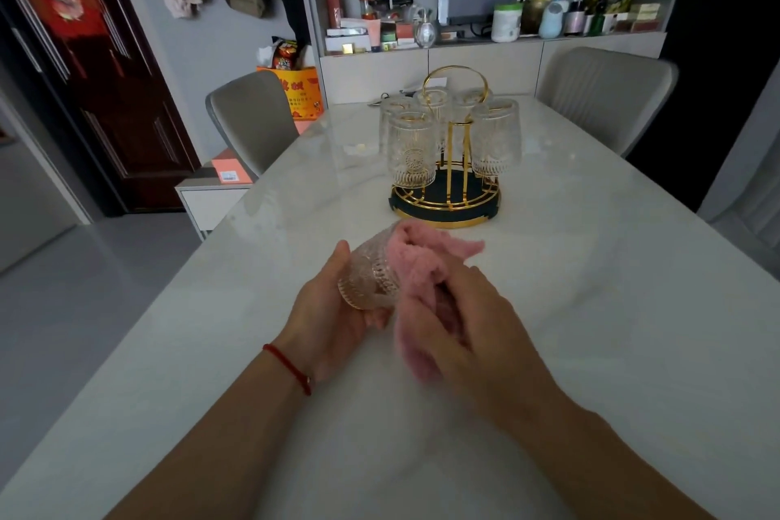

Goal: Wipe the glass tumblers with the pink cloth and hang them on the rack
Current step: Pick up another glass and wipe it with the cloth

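A ribbed glass tumbler [371,281] lies on its side above the near part of the white counter [591,308], its base toward the camera and its mouth stuffed with the pink cloth [422,262]. The left hand [333,308] cups the tumbler from below and the side, fingers curled round it. The right hand [468,321], blurred, grips the cloth, which trails down under its fingers. Farther back on the counter stands the gold rack [449,182] with a dark round base, several tumblers [411,148] hanging upside down on it. Two grey chairs [253,118] flank the counter's far end
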### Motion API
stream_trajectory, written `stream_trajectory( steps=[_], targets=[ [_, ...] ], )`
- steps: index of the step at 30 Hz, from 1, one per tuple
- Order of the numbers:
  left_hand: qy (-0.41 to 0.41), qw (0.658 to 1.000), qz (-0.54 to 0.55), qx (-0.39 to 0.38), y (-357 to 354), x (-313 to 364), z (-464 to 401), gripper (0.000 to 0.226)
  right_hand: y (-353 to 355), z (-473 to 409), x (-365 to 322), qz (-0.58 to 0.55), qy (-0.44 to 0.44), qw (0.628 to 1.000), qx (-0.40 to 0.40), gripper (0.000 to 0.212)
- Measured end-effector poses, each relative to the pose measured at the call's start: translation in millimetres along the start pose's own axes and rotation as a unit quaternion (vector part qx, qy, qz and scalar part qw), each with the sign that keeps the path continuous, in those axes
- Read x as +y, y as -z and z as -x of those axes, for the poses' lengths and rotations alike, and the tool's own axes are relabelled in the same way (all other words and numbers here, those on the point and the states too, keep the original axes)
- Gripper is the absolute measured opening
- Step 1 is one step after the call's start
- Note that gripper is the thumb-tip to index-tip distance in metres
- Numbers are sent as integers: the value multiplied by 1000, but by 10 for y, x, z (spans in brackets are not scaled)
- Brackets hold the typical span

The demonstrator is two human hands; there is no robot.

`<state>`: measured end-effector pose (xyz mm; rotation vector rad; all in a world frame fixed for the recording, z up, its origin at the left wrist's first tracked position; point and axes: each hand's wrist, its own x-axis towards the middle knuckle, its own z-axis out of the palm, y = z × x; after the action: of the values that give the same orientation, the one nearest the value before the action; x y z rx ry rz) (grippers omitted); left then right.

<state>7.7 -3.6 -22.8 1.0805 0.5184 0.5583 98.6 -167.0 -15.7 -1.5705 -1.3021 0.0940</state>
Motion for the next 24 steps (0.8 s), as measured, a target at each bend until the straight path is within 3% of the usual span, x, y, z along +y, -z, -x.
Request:
stream_trajectory(
  steps=[2,4,6,10,12,14,18,20,22,24],
  targets=[
    [-15,998,-46,43,55,52,-28,70,46,30,31,-1,18,996,-84,19],
    [-52,987,-148,43,59,82,-23,66,-19,61,100,109,89,983,-115,29],
    [-93,966,-241,15,22,88,22,68,-142,63,255,210,125,962,-123,26],
    [-122,941,-315,-13,-67,63,74,73,-153,16,279,253,86,950,-162,24],
    [-122,935,-332,-1,-97,62,69,75,-76,36,182,210,76,962,-159,18],
    [-129,935,-331,17,-105,48,66,74,-46,34,114,147,40,972,-179,31],
    [-183,922,-337,56,-126,30,77,62,13,-9,38,-15,-150,962,-229,31],
    [-199,917,-341,65,-140,23,82,57,23,0,76,-132,-228,939,-223,23],
    [-211,916,-335,66,-136,1,89,54,8,21,78,-276,-269,898,-214,33],
    [-232,911,-333,75,-135,-14,80,56,15,8,84,-458,-313,815,-168,35]
  ],
)
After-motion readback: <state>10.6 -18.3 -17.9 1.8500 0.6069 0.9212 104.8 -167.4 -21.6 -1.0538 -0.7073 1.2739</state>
